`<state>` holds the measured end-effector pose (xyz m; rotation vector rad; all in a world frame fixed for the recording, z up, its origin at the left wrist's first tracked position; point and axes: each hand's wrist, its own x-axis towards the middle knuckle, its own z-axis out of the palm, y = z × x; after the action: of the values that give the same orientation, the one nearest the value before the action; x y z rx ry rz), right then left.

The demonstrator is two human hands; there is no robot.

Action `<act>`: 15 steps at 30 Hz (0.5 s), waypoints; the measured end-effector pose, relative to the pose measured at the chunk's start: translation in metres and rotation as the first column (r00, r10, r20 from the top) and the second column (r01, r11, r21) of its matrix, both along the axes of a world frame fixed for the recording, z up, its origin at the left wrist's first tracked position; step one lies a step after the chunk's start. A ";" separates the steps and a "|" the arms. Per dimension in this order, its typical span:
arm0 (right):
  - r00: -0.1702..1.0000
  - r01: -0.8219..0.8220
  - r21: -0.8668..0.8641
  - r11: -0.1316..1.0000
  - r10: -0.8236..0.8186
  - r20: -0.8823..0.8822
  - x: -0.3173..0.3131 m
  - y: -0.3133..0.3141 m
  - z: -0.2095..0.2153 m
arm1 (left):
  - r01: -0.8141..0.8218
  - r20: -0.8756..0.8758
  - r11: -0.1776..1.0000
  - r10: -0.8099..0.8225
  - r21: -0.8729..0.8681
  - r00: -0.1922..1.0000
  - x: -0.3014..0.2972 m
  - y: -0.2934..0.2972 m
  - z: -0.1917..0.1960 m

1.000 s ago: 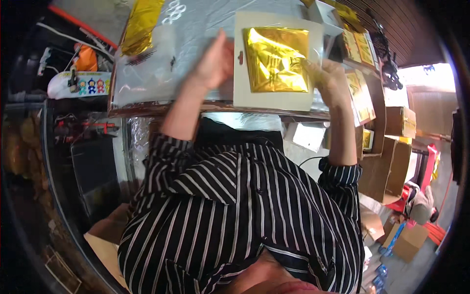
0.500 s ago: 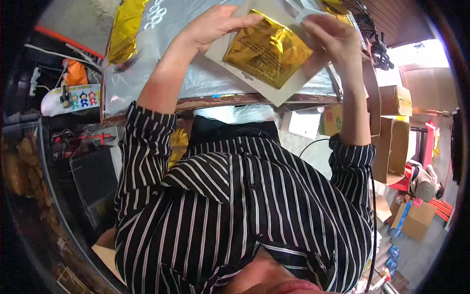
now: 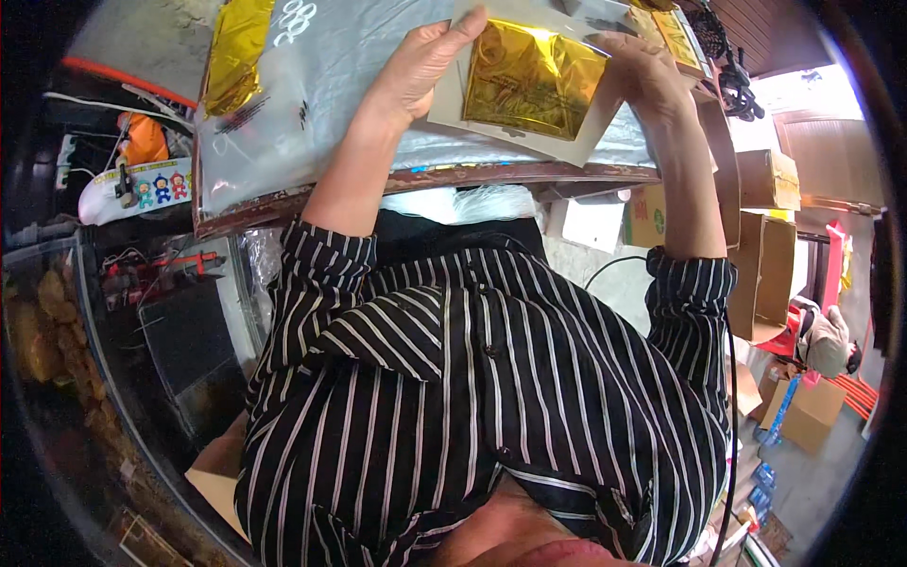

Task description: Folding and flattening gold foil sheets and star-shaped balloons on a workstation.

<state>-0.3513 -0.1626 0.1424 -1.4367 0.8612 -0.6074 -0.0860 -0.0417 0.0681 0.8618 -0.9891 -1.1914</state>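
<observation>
Over the table I hold a white backing card (image 3: 590,128) with a shiny gold foil packet (image 3: 536,80) on its face. A hang slot shows near the card's lower edge. My left hand (image 3: 416,71) is closed on the card's left side, thumb along the front and fingers mostly behind. At the opposite side, my right hand (image 3: 652,80) pinches the card's upper right edge, its fingers curled. Whether a clear sleeve covers the card, I cannot tell.
The worktable has a silvery covering (image 3: 354,104) and a worn wooden edge (image 3: 425,178). A gold foil sheet (image 3: 234,61), white rings (image 3: 295,21) and clear plastic bags (image 3: 260,128) lie at its left. Cardboard boxes (image 3: 767,180) stand to the right; a black cable (image 3: 729,425) hangs beside my right arm.
The card has turned from a steep tilt to nearly level and risen slightly. My left hand has moved right and down; my right hand, blurred before, now steadies at the card's edge.
</observation>
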 end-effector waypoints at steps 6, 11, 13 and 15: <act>0.997 -0.067 -0.017 0.998 0.067 0.031 0.002 -0.013 -0.013 | 0.114 -0.179 0.974 -0.150 -0.197 0.972 0.001 -0.004 -0.010; 0.999 0.029 -0.038 0.999 -0.030 -0.034 0.004 -0.002 -0.010 | -0.046 -0.162 0.999 0.050 0.026 0.986 -0.013 0.003 -0.007; 0.971 0.082 0.107 0.991 -0.104 0.217 0.014 0.005 -0.007 | -0.048 -0.212 0.993 0.069 0.104 0.975 0.000 0.009 -0.017; 0.972 0.051 0.091 0.994 -0.071 0.222 0.010 0.006 -0.014 | -0.019 -0.295 0.996 0.046 0.092 0.954 0.003 0.008 -0.020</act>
<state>-0.3414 -0.1561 0.1280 -1.2408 0.7444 -0.7561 -0.0831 -0.0335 0.0484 0.7374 -0.6792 -1.3001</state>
